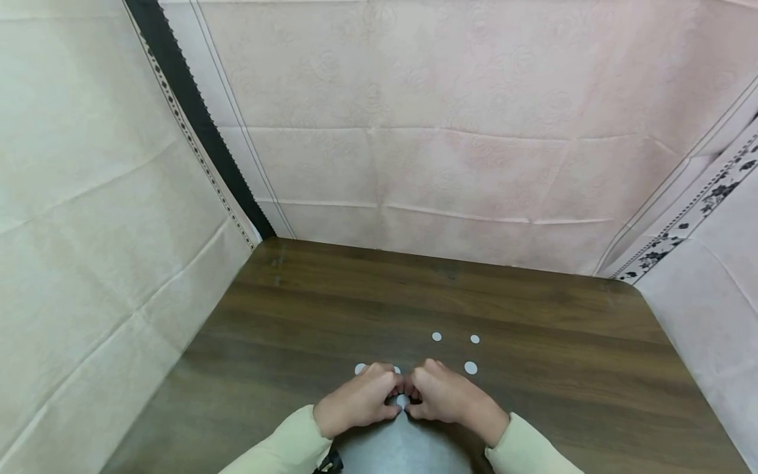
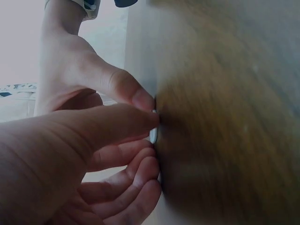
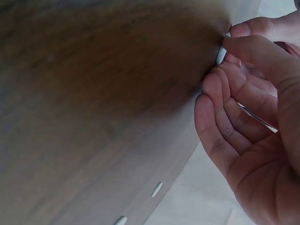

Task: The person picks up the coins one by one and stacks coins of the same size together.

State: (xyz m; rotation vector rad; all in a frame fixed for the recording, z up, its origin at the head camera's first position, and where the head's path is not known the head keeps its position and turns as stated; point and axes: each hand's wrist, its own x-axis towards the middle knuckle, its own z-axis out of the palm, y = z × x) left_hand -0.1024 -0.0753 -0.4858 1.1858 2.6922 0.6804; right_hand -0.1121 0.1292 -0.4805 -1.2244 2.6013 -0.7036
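While the head view shows your left hand (image 1: 362, 397) and right hand (image 1: 444, 395) pinching one white disc (image 1: 403, 401) between them, the wrist views catch it edge-on, flat on the table (image 2: 229, 140).

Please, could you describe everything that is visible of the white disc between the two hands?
The white disc is small, round and thin, with a plain pale surface; its material cannot be told. It appears to lie flat on the brown, wood-look table, between the left hand and the right hand. Both are curled closely around it, apparently touching its edge.
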